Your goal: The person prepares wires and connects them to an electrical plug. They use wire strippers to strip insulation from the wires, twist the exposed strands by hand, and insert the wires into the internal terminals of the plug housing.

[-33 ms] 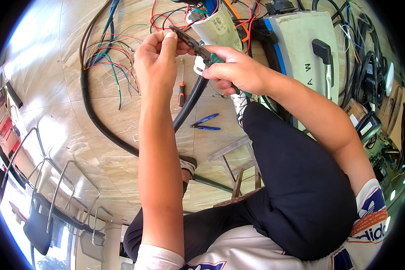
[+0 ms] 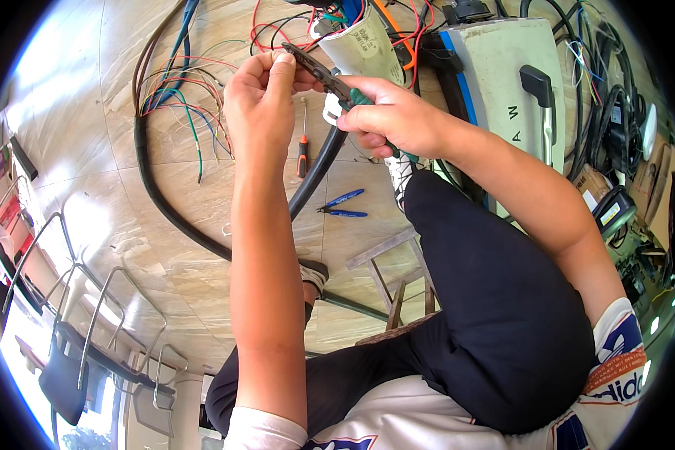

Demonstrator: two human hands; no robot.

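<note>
My right hand (image 2: 394,116) is closed round the green handles of dark-jawed wire-stripping pliers (image 2: 319,73), which point up and to the left. The fingers of my left hand (image 2: 264,97) are pinched together at the jaws' tip; whatever thin thing they grip is too small to make out. Below the pliers runs a thick black cable (image 2: 319,180), curving away behind my left forearm. Between the hands and the cable, an orange-and-black screwdriver (image 2: 303,156) lies on the floor. Blue-handled side cutters (image 2: 343,204) rest nearby with their handles spread.
Thin coloured wires (image 2: 191,112) fan from a cable's stripped end at the left. A pale cylindrical housing (image 2: 364,49) with red and black wires stands ahead. To the right are a grey-white machine case (image 2: 495,82) and tangled cables (image 2: 615,112). A wooden stool (image 2: 394,274) is beside my leg.
</note>
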